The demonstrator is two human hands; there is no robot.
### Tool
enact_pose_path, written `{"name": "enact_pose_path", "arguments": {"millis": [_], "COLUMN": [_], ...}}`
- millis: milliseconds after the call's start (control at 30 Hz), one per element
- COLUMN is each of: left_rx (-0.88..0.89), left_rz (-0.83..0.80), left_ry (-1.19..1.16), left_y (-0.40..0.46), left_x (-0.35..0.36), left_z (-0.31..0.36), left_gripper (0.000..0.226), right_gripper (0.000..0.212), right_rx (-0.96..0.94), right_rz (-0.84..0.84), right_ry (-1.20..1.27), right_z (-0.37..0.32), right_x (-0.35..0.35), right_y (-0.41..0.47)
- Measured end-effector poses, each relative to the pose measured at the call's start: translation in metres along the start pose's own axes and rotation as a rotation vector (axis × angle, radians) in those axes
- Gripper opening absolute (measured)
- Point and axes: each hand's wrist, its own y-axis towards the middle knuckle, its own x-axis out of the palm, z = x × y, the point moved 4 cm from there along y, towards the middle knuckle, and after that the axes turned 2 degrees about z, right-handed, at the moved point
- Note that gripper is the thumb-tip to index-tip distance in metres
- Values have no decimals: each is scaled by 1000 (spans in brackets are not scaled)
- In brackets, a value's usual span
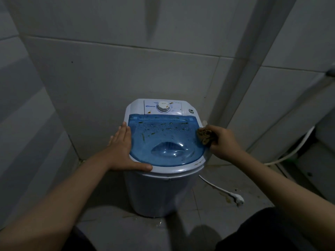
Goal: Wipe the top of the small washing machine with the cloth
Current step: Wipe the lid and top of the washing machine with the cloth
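Observation:
A small white washing machine [159,192] stands against the tiled wall, with a clear blue lid [163,136] and a white dial [163,106] on its back panel. Brown smears and droplets speckle the lid and panel. My left hand [123,149] lies flat on the machine's left rim, fingers spread, thumb along the front edge. My right hand [223,142] is closed on a bunched brownish cloth [204,135], which touches the lid's right edge.
A white power cord with its plug [237,198] lies loose on the stained floor to the right. A white hose [297,149] curves at far right beside a dark fixture. Grey tiled walls close in behind and to the left.

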Motion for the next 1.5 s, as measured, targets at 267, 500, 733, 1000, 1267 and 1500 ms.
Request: {"name": "enact_pose_path", "arguments": {"millis": [267,500,733,1000,1267,1500], "left_rx": [20,16,12,13,27,12], "left_rz": [4,12,14,27,31,29], "left_ry": [-4,-15,-14,-15,-46,-49], "left_y": [-2,-2,-3,-3,0,1], "left_x": [-1,-1,-1,-1,1,2], "left_z": [0,1,2,1,-3,-4], "left_gripper": [166,166,167,166,159,156], "right_gripper": [42,44,34,26,21,36], "right_rx": [-25,-8,36,-37,-99,-317], "right_rz": [49,40,-29,-186,-63,-40], "right_ry": [-77,-199,-292,-39,324,-84], "right_z": [-16,-37,-71,-105,-127,-166], "right_x": [0,12,27,30,31,78], "right_y": [-39,-63,-81,-75,45,134]}}
